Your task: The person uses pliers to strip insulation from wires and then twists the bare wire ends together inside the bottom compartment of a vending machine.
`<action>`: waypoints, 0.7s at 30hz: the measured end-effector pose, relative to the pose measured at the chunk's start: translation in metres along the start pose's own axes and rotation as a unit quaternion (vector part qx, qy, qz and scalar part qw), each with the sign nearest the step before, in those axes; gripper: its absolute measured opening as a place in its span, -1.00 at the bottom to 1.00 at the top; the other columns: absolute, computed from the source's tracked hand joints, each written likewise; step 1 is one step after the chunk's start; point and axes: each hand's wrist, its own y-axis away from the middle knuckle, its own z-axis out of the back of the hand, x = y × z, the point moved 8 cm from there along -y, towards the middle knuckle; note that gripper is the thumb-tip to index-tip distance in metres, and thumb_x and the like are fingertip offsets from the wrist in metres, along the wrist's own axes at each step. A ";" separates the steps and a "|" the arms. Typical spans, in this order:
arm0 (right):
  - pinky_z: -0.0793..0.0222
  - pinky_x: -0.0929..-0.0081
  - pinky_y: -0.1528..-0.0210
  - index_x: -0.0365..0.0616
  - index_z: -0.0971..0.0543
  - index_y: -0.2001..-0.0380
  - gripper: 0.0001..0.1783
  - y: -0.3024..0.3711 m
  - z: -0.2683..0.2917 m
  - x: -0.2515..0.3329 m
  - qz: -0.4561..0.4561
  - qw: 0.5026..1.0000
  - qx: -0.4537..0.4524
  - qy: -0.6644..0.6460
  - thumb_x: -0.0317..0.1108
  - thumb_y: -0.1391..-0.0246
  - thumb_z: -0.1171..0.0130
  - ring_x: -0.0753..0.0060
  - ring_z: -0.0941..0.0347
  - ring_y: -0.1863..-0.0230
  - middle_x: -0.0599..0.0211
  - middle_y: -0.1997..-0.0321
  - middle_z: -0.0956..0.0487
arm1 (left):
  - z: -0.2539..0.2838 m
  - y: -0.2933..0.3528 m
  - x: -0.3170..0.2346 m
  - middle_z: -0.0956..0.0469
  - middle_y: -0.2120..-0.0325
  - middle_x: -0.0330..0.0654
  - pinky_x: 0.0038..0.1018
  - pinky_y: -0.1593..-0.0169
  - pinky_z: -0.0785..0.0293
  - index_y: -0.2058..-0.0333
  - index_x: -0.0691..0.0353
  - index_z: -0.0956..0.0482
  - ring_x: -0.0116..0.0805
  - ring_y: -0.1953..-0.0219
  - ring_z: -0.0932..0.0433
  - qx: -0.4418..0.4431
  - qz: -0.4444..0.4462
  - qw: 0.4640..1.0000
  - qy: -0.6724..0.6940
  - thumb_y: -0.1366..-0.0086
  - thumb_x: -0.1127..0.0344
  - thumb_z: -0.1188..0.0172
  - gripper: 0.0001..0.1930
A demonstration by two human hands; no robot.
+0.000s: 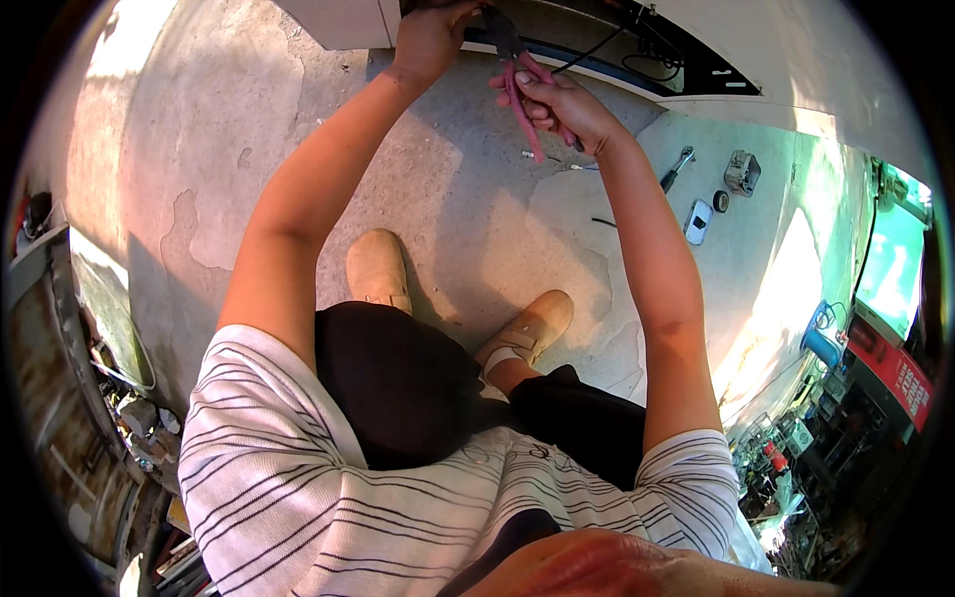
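Observation:
A pair of pliers [520, 107] with pink-red handles and dark jaws is in my right hand [569, 107]. My fingers are wrapped round the handles, which stand somewhat apart. The jaws point up toward the open lower part of a white panelled body [343, 22]. Just left of the jaws, my left hand [430, 42] is at the edge of that opening, its fingers closed close to the jaw end. What they pinch is too dark and cut off to make out. A thin black cable [597, 48] runs inside the opening, right of the pliers.
On the concrete floor to the right lie a ratchet-like tool [677, 168], a grey metal housing [742, 173], a black round part [720, 201] and a white phone-like device [698, 222]. Cluttered parts [786, 458] line the right edge; a rusty metal frame [70, 398] stands left.

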 end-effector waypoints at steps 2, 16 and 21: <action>0.05 0.83 0.67 -0.21 -0.41 -0.15 -0.61 0.000 -0.001 0.001 -0.001 1.000 0.001 0.004 -0.20 -0.42 0.09 0.82 -0.01 0.61 0.46 0.25 -0.56 | -0.001 0.000 0.001 -0.64 0.22 -0.09 -0.19 0.01 -0.47 0.18 0.13 -0.65 0.01 0.14 -0.58 0.001 0.002 1.000 -0.005 -0.12 0.50 -0.14 -0.72; 0.02 0.82 0.64 -0.25 -0.36 -0.19 -0.59 0.006 -0.006 0.006 -0.023 0.999 0.017 -0.022 -0.22 -0.42 0.12 0.81 -0.02 0.59 0.44 0.23 -0.54 | -0.002 0.004 0.001 -0.63 0.22 -0.11 -0.17 -0.03 -0.44 0.19 0.12 -0.66 0.01 0.11 -0.56 0.005 -0.018 0.999 -0.034 -0.10 0.48 -0.15 -0.72; 0.02 0.83 0.66 -0.25 -0.36 -0.19 -0.58 0.007 -0.004 0.005 -0.025 0.999 0.026 -0.023 -0.22 -0.42 0.12 0.82 0.01 0.62 0.43 0.23 -0.55 | -0.002 0.004 0.000 -0.62 0.22 -0.09 -0.19 -0.01 -0.46 0.19 0.13 -0.66 0.02 0.11 -0.55 0.012 -0.021 0.999 -0.036 -0.10 0.48 -0.15 -0.72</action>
